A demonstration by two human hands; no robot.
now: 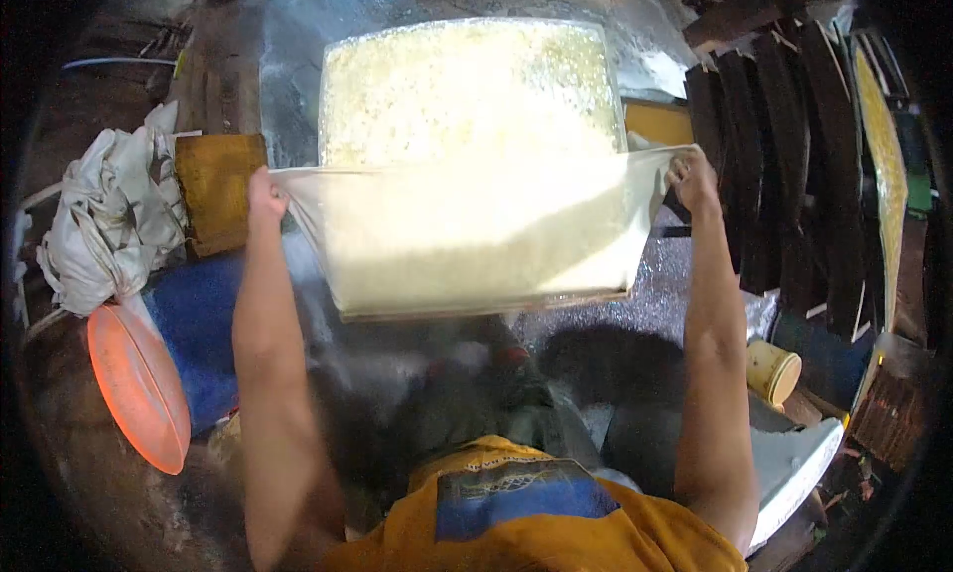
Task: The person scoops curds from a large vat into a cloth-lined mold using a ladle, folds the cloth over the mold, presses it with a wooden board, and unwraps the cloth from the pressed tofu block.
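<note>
A pale, thin cloth [467,229] is stretched between my two hands over the near half of a large, light yellow slab [467,95]. My left hand [267,195] is closed on the cloth's left corner, and my right hand [693,180] grips its right corner. The cloth's upper edge runs almost straight from hand to hand, while its lower part lies along the slab's near edge. Beyond the cloth, the slab's far half shows a wet, bumpy surface with bright glare.
At the left are a crumpled white cloth [114,214], a yellow-brown block [220,190], an orange basin [137,388] and a blue container [199,334]. Dark upright boards [794,165] stand at the right, above a yellow bucket [772,371] and a white-edged container [804,473].
</note>
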